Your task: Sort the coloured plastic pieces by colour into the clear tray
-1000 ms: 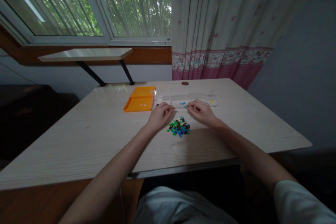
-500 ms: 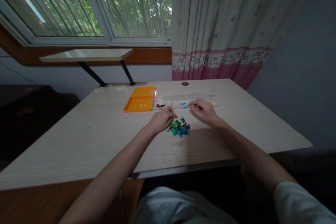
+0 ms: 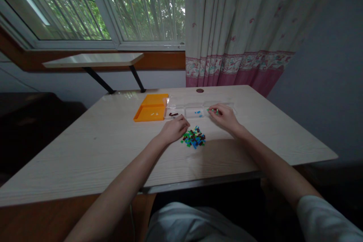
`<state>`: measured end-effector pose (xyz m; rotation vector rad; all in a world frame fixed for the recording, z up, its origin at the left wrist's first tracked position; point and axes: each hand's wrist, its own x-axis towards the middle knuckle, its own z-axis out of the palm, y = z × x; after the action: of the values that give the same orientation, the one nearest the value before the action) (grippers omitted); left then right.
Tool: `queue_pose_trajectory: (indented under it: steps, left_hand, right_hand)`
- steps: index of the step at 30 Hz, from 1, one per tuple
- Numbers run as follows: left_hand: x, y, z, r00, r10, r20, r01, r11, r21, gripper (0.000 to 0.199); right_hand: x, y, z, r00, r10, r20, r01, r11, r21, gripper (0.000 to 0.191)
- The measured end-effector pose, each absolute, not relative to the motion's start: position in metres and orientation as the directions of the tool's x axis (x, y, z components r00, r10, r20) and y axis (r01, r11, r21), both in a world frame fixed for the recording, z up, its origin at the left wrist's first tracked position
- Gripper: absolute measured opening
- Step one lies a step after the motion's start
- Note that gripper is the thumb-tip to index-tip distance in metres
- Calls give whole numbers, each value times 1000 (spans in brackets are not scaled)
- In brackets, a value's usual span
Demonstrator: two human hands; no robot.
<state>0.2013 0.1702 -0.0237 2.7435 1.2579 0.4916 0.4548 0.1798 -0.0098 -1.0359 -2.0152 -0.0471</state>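
My right hand (image 3: 225, 118) is over the third clear plastic box from the left, its fingertips pinched on a small green piece (image 3: 208, 110). Other green pieces (image 3: 217, 112) show beside its fingers. My left hand (image 3: 175, 127) rests on the table at the left side of a mixed pile of small pieces (image 3: 194, 137), fingers curled together; whether anything is in them is hidden. The pile has green, blue and dark brown bits. Blue pieces (image 3: 197, 112) lie in the middle clear box (image 3: 187, 116), and dark brown pieces (image 3: 173, 114) in the clear box left of it.
An orange box (image 3: 154, 100) stands open left of the clear boxes, with a few whitish pieces (image 3: 153, 114) inside. A raised shelf (image 3: 95, 60) on black legs stands at the table's (image 3: 93, 159) back left. A dark round disc (image 3: 200, 90) lies near the back edge.
My right hand has moved a little right and back, from the blue pieces' box to the box beside it, with the green piece pinched. My left hand's fingers have drawn back slightly from the pile.
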Motion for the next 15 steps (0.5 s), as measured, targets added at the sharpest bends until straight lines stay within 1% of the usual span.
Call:
queue_pose_trajectory:
  steps: [3,6,8,11,15]
  left_hand:
    - [201,170,-22,590,766,256,746,-638,191,23]
    - [201,170,-21,566,782,259,775,-613,156,25]
    - [200,171,-21,559,789,255,788,-601,133,25]
    - [200,171,-20,558,795,237,797,-593,116,25]
    - [200,170,-19,568,787,239,783,-607,137,24]
  right_hand:
    - [470,192,-16,-228,738,635,771,535,-344,13]
    - [482,204,-26,-157,828,538,849,391,-355,12]
    - [486,208,-30,-128,869,478,879,322,-352,14]
    - [487,209,-31,-118,889,442,889,292,-351,19]
    - [478,203,-27,-170,884,435,869,343,-357,21]
